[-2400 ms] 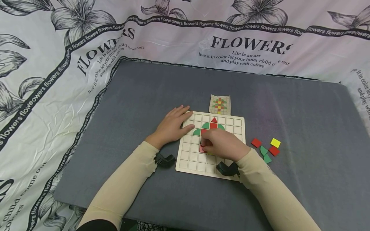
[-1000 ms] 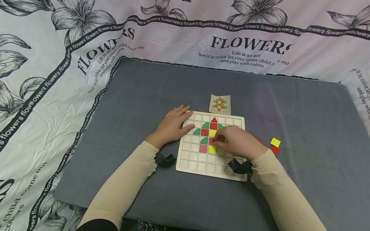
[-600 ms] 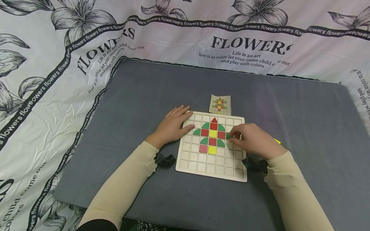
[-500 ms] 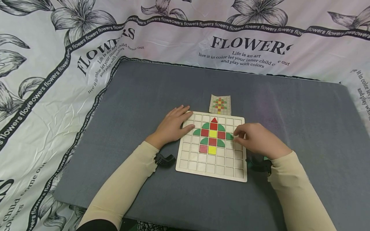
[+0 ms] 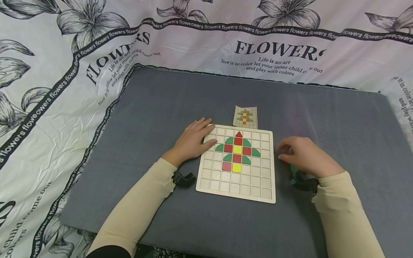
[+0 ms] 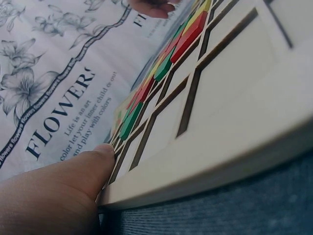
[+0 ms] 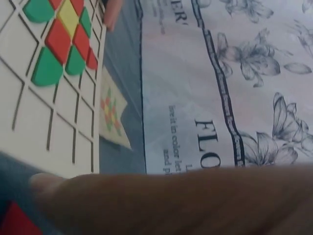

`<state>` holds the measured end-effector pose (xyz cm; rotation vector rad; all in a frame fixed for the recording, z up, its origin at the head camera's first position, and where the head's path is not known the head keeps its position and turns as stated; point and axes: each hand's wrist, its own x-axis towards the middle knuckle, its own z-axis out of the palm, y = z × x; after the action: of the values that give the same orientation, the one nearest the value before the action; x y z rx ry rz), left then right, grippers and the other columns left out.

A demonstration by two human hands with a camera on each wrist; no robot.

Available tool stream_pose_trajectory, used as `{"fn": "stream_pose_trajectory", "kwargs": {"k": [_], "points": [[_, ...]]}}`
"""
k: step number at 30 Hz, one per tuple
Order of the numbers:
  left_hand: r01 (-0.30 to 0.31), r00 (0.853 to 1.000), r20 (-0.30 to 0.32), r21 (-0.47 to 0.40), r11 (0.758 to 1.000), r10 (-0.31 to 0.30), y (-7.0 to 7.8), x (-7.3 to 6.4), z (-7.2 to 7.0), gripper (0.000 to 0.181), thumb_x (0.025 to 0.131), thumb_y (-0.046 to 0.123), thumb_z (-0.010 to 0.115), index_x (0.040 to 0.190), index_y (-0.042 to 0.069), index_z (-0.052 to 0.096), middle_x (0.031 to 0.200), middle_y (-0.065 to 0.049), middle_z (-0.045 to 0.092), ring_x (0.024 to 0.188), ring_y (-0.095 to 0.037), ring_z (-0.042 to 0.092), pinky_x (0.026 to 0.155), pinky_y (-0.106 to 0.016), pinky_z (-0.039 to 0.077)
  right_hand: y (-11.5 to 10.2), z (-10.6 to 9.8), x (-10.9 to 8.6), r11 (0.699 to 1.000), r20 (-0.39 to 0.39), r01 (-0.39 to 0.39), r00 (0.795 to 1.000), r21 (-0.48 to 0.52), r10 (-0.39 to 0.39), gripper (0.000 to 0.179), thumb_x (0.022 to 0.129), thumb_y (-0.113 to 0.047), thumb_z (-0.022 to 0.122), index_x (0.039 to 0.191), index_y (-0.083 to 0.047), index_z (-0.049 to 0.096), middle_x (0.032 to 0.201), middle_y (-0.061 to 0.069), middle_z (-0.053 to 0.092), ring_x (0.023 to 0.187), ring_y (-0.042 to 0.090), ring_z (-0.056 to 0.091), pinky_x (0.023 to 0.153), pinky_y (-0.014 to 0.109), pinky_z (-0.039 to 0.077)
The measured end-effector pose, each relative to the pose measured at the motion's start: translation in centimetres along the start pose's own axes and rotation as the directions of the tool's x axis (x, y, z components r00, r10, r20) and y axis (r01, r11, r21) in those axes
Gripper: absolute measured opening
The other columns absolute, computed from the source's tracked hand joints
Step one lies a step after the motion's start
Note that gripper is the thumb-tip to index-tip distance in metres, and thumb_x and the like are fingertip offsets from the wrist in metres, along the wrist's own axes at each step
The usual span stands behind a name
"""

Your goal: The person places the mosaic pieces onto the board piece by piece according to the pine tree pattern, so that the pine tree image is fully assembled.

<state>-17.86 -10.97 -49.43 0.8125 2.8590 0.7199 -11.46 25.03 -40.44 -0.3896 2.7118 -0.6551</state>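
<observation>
A wooden grid board (image 5: 221, 185) lies on the grey table. Set in its cells are a red triangle tile (image 5: 238, 134), red square tiles (image 5: 237, 158), yellow square tiles (image 5: 236, 167) and green quarter-round tiles (image 5: 256, 152). My left hand (image 5: 190, 139) rests on the board's upper left corner with fingers spread, its thumb on the edge in the left wrist view. Off the board's right side, my right hand (image 5: 303, 154) hovers with thumb and fingers apart. Just beneath its fingertips shows a loose red tile (image 5: 285, 162), and a green tile (image 5: 293, 170) lies partly hidden under the hand.
Behind the board lies a small pattern card (image 5: 245, 117), its front edge against the board. A floral cloth (image 5: 193, 46) hangs beyond the table's back and left edges. Black wrist cameras (image 5: 184, 179) sit below both hands, near the tabletop.
My right hand has drawn back rightward from the board's middle to the loose tiles, uncovering red, yellow and green tiles in the cells. The left hand has stayed put.
</observation>
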Motion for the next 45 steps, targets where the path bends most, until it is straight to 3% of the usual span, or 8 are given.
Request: {"fn": "stream_pose_trajectory", "kwargs": {"k": [3,6,13,20,27,38,45], "points": [[0.001,1.000,0.000,0.001,1.000,-0.001,0.0,0.0,0.0,0.067,0.106,0.051,0.058,0.161,0.015,0.046,0.171,-0.006,0.034,0.162,-0.025,0.021,0.134,-0.042,0.013,0.6,-0.2,-0.2,0.998,0.044,-0.049,0.998,0.037,0.047,0.029,0.092,-0.009,0.077,0.118,0.003,0.071,0.106,0.019,0.071,0.045,0.017,0.054,0.048,0.034,0.051],[0.001,1.000,0.000,0.002,1.000,-0.001,-0.1,0.0,0.1,0.067,0.106,0.051,0.058,0.161,0.015,0.046,0.171,-0.006,0.034,0.162,-0.025,0.021,0.134,-0.042,0.013,1.2,-0.2,-0.2,0.997,0.054,-0.067,0.996,0.031,0.065,0.032,0.091,-0.010,0.078,0.119,0.004,0.070,0.106,0.021,0.069,0.044,0.017,0.053,0.048,0.035,0.050],[-0.004,1.000,0.001,-0.003,1.000,0.004,-0.1,0.0,0.1,0.067,0.106,0.051,0.058,0.161,0.016,0.046,0.171,-0.006,0.034,0.162,-0.025,0.021,0.134,-0.042,0.013,2.0,0.1,-0.1,0.996,0.069,-0.087,0.994,0.004,0.087,0.022,0.087,-0.011,0.079,0.105,-0.001,0.069,0.080,0.003,0.064,0.050,0.017,0.054,0.052,0.034,0.047],[-0.009,1.000,-0.005,-0.003,1.000,0.009,-0.2,0.0,0.1,0.067,0.106,0.051,0.059,0.161,0.015,0.046,0.171,-0.007,0.034,0.162,-0.025,0.021,0.134,-0.042,0.013,1.8,0.4,0.1,0.994,0.096,-0.108,0.990,0.028,0.105,0.006,0.088,-0.010,0.077,0.092,-0.007,0.073,0.080,-0.002,0.072,0.050,0.016,0.054,0.046,0.033,0.048],[-0.002,1.000,-0.005,0.001,1.000,0.002,-0.2,0.1,0.2,0.067,0.106,0.051,0.058,0.161,0.015,0.046,0.171,-0.007,0.034,0.162,-0.025,0.021,0.134,-0.041,0.012,1.5,0.5,0.3,0.999,0.067,-0.036,0.997,-0.028,0.038,0.010,0.087,-0.008,0.081,0.084,-0.010,0.071,0.077,-0.004,0.070,0.068,0.014,0.058,0.059,0.032,0.048],[0.001,1.000,0.004,0.000,1.000,-0.001,0.0,0.1,0.0,0.068,0.106,0.051,0.058,0.162,0.016,0.045,0.171,-0.006,0.033,0.162,-0.024,0.020,0.134,-0.041,0.012,-1.4,0.8,0.0,1.000,0.060,0.024,0.998,-0.013,-0.023,0.011,0.088,-0.005,0.079,0.085,-0.010,0.070,0.078,-0.005,0.071,0.068,0.012,0.058,0.061,0.029,0.049],[0.000,1.000,0.002,-0.005,1.000,0.000,-0.1,0.0,0.0,0.067,0.106,0.051,0.058,0.161,0.015,0.045,0.171,-0.006,0.034,0.162,-0.024,0.021,0.134,-0.041,0.012,-2.7,1.2,0.4,0.997,0.050,0.071,0.996,-0.024,-0.070,0.013,0.087,-0.006,0.080,0.085,-0.012,0.068,0.074,-0.005,0.064,0.067,0.013,0.055,0.059,0.030,0.047]]}}
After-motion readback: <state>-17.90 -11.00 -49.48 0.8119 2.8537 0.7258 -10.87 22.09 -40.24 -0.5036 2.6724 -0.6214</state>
